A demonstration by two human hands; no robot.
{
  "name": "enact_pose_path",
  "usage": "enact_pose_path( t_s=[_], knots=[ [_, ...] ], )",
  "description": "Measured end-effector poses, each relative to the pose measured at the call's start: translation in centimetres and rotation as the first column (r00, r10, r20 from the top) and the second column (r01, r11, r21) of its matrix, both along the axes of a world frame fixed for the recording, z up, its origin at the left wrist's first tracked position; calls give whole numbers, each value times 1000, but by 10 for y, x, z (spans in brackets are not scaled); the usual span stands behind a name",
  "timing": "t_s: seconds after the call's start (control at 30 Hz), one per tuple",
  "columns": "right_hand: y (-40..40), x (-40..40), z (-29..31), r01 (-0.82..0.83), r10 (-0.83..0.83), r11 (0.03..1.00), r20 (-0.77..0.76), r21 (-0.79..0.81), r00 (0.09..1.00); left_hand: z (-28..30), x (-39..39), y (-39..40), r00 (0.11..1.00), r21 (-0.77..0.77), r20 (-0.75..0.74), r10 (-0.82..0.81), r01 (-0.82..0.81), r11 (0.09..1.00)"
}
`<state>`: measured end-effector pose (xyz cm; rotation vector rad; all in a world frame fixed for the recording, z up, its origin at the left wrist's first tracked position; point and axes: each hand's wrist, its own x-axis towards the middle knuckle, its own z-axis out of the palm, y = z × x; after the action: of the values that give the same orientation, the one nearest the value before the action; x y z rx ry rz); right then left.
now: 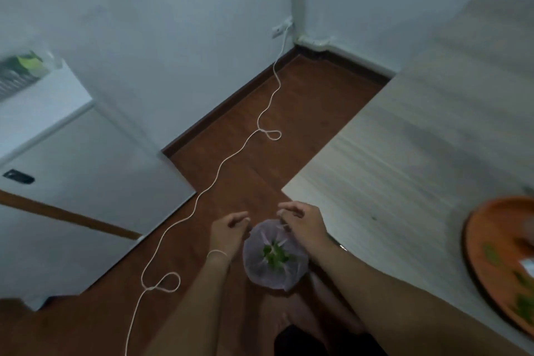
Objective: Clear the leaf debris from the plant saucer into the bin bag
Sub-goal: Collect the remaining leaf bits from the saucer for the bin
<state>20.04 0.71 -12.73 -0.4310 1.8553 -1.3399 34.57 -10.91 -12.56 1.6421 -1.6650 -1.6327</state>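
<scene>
Over brown floor, we spread the bin bag (274, 257) mouth: left hand (228, 233) open beside it, right hand (303, 224) pinching its rim (leaves inside); saucer (500, 263) right.

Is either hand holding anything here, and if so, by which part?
The right hand pinches the bin bag at its far rim. The left hand is at the near-left rim, fingers curled; its grip cannot be confirmed.
</scene>
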Motion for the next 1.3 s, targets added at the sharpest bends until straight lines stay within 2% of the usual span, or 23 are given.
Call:
enact_pose_path(
  t_s=[0.23, 0.33, 0.4, 0.47, 0.53, 0.63, 0.7, 0.8, 0.9, 1.03, 1.1, 1.2, 1.3],
  knots=[
    [118, -83, 47, 201, -201, 980, -20, -15, 979, 65, -101, 67, 981, 38, -145, -132, 139, 990],
    [187, -113, 57, 265, -263, 964, -82, 15, 961, 79, -151, 108, 940, 48, -165, -298, 309, 950],
    [234, -130, 58, 321, -315, 946, -104, 45, 943, 83, -180, 137, 884, 22, -141, -445, 452, 892],
    [284, -147, 56, 341, -314, 936, -231, 87, 921, 86, -207, 168, 791, -46, -101, -603, 602, 797],
    [331, -165, 50, 362, -288, 920, -369, 149, 884, 86, -230, 198, 668, -134, -27, -744, 735, 665],
    [388, -185, 37, 365, -227, 897, -448, 250, 865, 81, -257, 240, 487, -202, 116, -866, 865, 460],
    [415, -194, 28, 308, -118, 889, -481, 339, 869, 74, -272, 267, 383, -186, 182, -905, 918, 351],
    [441, -202, 18, 139, 139, 855, -478, 500, 867, 68, -291, 300, 208, -144, 322, -924, 975, 170],
    [451, -208, 7, 2, 347, 790, -450, 613, 823, 58, -306, 319, 46, -139, 467, -883, 990, -22],
    [451, -211, -2, -45, 445, 763, -473, 645, 760, 36, -320, 329, -126, -47, 594, -795, 980, -191],
    [452, -215, -5, -49, 452, 763, -477, 645, 754, 41, -324, 335, -156, -59, 629, -762, 967, -246],
    [457, -220, -6, -81, 450, 786, -479, 612, 754, 44, -326, 345, -163, -78, 607, -778, 962, -262],
    [463, -226, -5, -101, 451, 802, -486, 589, 748, 46, -323, 354, -271, -32, 557, -785, 938, -346]
  ],
)
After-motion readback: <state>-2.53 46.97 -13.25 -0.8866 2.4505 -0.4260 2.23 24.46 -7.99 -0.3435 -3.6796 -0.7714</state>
